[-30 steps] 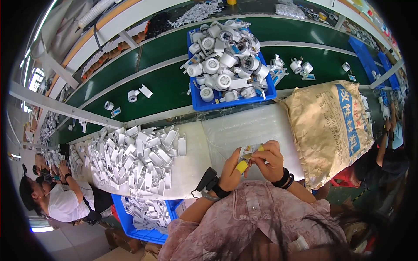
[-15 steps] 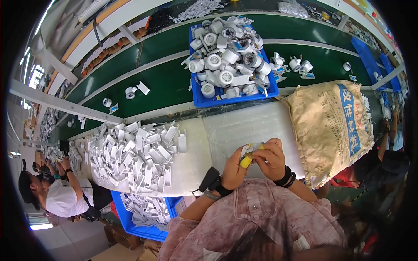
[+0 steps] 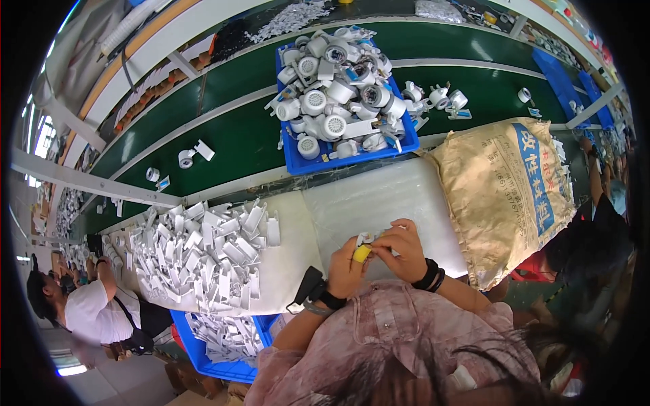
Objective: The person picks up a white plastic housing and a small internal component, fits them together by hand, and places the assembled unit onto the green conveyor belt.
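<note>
Fingers (image 3: pixel 389 241) of left hand (image 3: pixel 347 267) and right hand (image 3: pixel 405 252) clamped on white-and-yellow part (image 3: pixel 362 253), 5 o'clock from centre. Yellow by right fingertips half a second ago, now out of sight. Shape mostly finger-covered, hard to make out tbh.

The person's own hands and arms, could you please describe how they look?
The left hand is ungloved, with a black wrist strap and boxy black device; the right hand, also ungloved, has dark wristbands. The sleeves are mottled pink.
</note>
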Demonstrator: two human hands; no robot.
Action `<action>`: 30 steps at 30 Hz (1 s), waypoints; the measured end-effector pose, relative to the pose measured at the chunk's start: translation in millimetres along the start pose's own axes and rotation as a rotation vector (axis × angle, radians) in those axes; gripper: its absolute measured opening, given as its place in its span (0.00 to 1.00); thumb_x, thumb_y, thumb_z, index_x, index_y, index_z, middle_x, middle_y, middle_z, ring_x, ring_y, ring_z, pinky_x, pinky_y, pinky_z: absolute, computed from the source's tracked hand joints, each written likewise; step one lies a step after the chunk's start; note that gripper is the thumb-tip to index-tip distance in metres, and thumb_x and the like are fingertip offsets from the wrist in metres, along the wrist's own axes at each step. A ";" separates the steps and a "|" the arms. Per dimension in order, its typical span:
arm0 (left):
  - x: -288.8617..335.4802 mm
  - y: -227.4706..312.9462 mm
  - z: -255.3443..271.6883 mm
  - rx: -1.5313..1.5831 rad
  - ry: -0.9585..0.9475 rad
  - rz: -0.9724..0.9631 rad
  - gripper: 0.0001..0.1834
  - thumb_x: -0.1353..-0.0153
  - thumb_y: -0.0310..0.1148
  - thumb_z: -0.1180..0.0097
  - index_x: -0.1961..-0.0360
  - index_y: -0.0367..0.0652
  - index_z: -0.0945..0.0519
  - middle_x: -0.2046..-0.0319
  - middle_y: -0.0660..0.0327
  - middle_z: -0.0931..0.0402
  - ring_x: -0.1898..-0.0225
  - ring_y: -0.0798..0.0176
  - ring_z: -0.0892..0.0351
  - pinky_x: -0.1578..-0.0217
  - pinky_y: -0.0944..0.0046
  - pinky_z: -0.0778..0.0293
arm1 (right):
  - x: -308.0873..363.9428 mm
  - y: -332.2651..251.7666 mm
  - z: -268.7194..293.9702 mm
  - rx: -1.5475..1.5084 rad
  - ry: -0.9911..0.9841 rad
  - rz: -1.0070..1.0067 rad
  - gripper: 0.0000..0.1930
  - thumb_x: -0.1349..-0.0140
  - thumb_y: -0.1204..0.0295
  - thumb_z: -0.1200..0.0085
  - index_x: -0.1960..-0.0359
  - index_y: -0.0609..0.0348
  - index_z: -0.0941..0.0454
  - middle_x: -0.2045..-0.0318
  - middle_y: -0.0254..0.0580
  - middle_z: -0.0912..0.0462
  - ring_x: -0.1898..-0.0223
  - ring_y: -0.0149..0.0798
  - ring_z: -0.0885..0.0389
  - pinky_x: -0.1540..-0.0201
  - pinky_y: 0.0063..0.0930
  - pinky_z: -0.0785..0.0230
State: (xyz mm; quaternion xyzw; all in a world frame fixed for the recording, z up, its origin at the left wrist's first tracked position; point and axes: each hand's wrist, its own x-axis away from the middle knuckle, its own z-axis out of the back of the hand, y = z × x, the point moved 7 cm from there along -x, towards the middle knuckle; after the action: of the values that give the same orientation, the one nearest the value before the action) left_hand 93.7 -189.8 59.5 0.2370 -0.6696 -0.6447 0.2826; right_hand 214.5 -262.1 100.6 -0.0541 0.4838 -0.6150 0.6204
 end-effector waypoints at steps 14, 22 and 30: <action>-91.6 -60.3 237.5 0.295 0.733 0.192 0.26 0.33 0.39 0.56 0.36 0.47 0.41 0.43 0.58 0.33 0.48 0.58 0.28 0.60 0.55 0.23 | -119.8 295.6 85.0 0.754 -0.146 -0.508 0.23 0.49 0.75 0.42 0.48 0.50 0.28 0.52 0.43 0.24 0.52 0.49 0.24 0.51 0.40 0.30; -70.5 -122.8 175.4 0.131 0.433 0.334 0.16 0.35 0.32 0.54 0.47 0.43 0.28 0.49 0.60 0.27 0.50 0.62 0.25 0.59 0.64 0.23 | -145.1 365.9 57.6 0.782 -0.462 -0.538 0.31 0.53 0.59 0.34 0.47 0.54 0.30 0.53 0.46 0.22 0.51 0.48 0.24 0.49 0.41 0.31; -59.0 -105.2 85.1 0.164 0.108 0.332 0.15 0.34 0.31 0.56 0.48 0.40 0.29 0.53 0.58 0.25 0.54 0.63 0.22 0.58 0.68 0.26 | -124.1 286.2 135.6 0.650 -0.155 -0.679 0.22 0.53 0.58 0.34 0.67 0.66 0.22 0.73 0.48 0.18 0.70 0.46 0.18 0.66 0.35 0.26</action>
State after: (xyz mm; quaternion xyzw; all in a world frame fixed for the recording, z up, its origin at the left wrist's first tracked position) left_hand 73.5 -93.4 -50.5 0.1796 -0.7337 -0.5190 0.4002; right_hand 536.2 -164.4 48.7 -0.0579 0.1737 -0.8965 0.4034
